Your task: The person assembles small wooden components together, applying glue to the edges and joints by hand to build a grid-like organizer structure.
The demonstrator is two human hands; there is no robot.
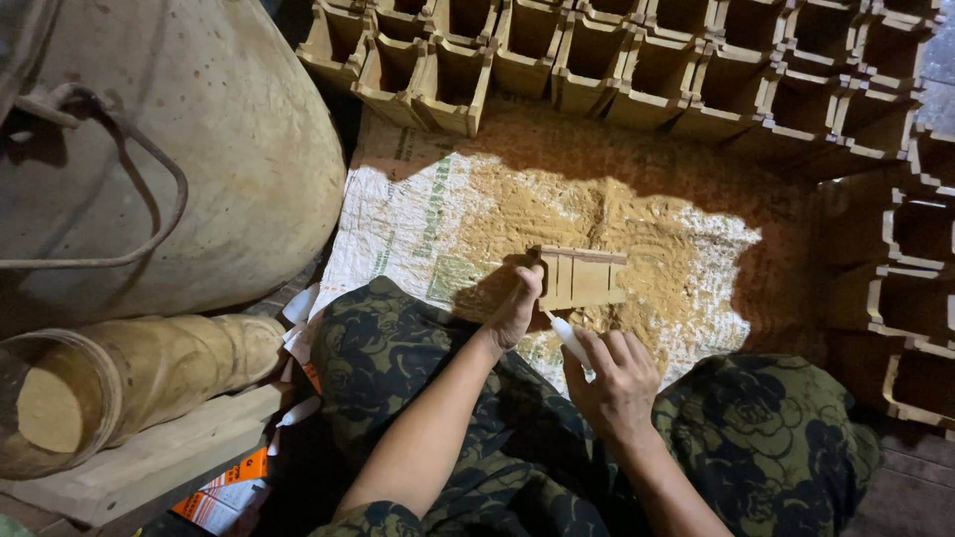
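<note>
— What is in the hands?

— The left hand (515, 310) grips a small open wooden box (583, 277) by its near left corner, thumb on the edge, and holds it just above a woven plastic sack (398, 224) spread flat and strewn with sawdust (637, 254). The right hand (619, 381), just below and to the right of the box, is closed around a small white glue bottle (569, 336) whose nozzle points up-left at the underside of the box.

— Any packages or labels?

— The sack under the hands is white with green print, the letters too creased and dusty to make out. Far to the left of the left hand, low in the picture, an orange and white printed carton (234, 487) sticks out from under a wooden plank (159, 452); only a corner shows.

— And further out?

— Beyond the hands, rows of finished wooden boxes (637, 60) of the same kind stand open side up, and more boxes (915, 288) run down the right of the right hand, mostly in shadow. Left of the left hand stands a large pale drum (209, 149) with a wire handle, cut off by the top edge. Below it lies a bamboo section (119, 383), cut end facing the camera.

— What is hard to see?

— Whether the nozzle touches the box; I cannot tell. The person's knees in dark floral trousers (766, 438) hide the near edge of the sack.
</note>
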